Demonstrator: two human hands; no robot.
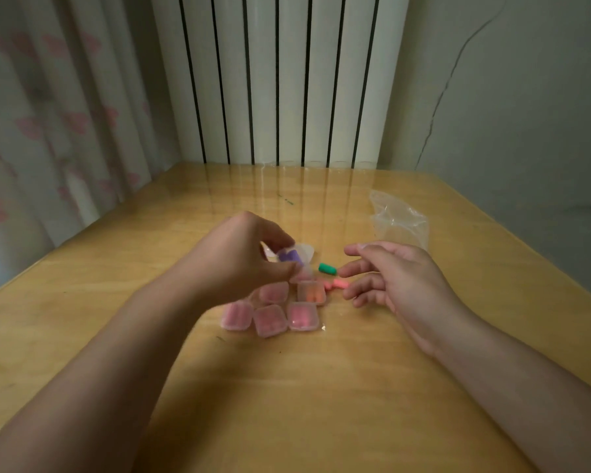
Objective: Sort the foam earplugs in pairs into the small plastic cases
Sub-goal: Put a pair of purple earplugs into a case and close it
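From my head view, my left hand (239, 261) half hid the open case (292, 256) of purple earplugs it pinched above the closed cases (270, 319), while my right hand (389, 274) hovered relaxed, empty, beside the green earplug (327, 268) on the counter (321, 404).

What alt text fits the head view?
Left hand holds an open case with purple earplugs above closed cases on a wooden table; the open right hand reaches toward a green earplug.
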